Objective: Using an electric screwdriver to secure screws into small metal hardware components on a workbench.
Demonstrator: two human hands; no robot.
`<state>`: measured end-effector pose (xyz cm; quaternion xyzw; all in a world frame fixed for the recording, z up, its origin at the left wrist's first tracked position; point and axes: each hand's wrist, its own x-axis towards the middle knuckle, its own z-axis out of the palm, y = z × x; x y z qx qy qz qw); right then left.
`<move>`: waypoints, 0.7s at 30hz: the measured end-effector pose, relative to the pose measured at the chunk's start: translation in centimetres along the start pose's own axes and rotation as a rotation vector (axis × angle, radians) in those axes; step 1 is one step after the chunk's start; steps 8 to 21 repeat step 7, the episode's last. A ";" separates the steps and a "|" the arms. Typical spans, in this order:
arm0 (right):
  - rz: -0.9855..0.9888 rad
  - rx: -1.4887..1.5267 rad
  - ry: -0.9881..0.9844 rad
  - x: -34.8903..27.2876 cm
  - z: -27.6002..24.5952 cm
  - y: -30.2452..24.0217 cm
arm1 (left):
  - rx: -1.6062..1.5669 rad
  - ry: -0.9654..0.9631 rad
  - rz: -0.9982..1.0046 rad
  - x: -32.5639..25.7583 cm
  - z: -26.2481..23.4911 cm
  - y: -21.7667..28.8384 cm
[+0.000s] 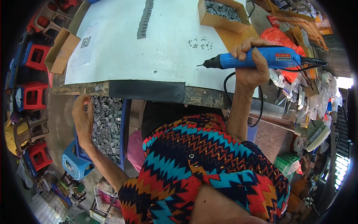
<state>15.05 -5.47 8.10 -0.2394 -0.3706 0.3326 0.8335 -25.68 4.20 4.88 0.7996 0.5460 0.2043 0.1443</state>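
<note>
My right hand [252, 65] is wrapped round a blue electric screwdriver [257, 58], held level above the table's right side. Its thin bit points left, and a black cable leaves the other end. My left hand [82, 118] is below the table's front edge, over the left side of a blue crate [124, 138] full of small grey blocks [106, 121]. The left fingers curl in toward the thumb, with something red at a fingertip; what they hold, if anything, is hidden. A row of grey blocks [144, 20] stands on the white-covered table [123, 59]. Tiny metal pieces [201, 44] lie scattered left of the screwdriver.
An open cardboard box [223, 24] of grey parts stands at the back right. Another cardboard box [61, 52] sits at the table's left edge, near a printed sheet [85, 43]. Red stools [34, 95] and a blue stool [74, 162] stand to the left.
</note>
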 end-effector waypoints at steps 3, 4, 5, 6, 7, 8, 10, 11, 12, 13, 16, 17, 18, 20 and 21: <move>-0.015 0.044 0.012 -0.4 -0.1 -0.8 | -0.186 -0.048 0.067 4.0 1.4 3.5; 0.010 0.098 0.070 -0.9 -0.1 -1.2 | -0.223 -0.012 0.165 5.5 2.5 3.8; 0.039 0.169 0.115 -0.9 -0.3 -0.8 | -0.295 -0.003 0.211 7.2 3.4 4.1; 0.054 0.150 0.004 -1.0 -2.2 -0.8 | -0.372 0.007 0.269 9.1 4.6 4.8; 0.066 0.304 -0.307 -0.3 -6.7 -0.1 | -0.360 0.029 0.283 10.1 3.9 4.9; 0.066 0.304 -0.307 -0.3 -6.7 -0.1 | -0.360 0.029 0.283 10.1 3.9 4.9; 0.066 0.304 -0.307 -0.3 -6.7 -0.1 | -0.360 0.029 0.283 10.1 3.9 4.9; 0.066 0.304 -0.307 -0.3 -6.7 -0.1 | -0.360 0.029 0.283 10.1 3.9 4.9; 0.066 0.304 -0.307 -0.3 -6.7 -0.1 | -0.360 0.029 0.283 10.1 3.9 4.9; 0.066 0.304 -0.307 -0.3 -6.7 -0.1 | -0.360 0.029 0.283 10.1 3.9 4.9; 0.066 0.304 -0.307 -0.3 -6.7 -0.1 | -0.360 0.029 0.283 10.1 3.9 4.9; 0.066 0.304 -0.307 -0.3 -6.7 -0.1 | -0.360 0.029 0.283 10.1 3.9 4.9; 0.066 0.304 -0.307 -0.3 -6.7 -0.1 | -0.360 0.029 0.283 10.1 3.9 4.9; 0.066 0.304 -0.307 -0.3 -6.7 -0.1 | -0.360 0.029 0.283 10.1 3.9 4.9; 0.066 0.304 -0.307 -0.3 -6.7 -0.1 | -0.360 0.029 0.283 10.1 3.9 4.9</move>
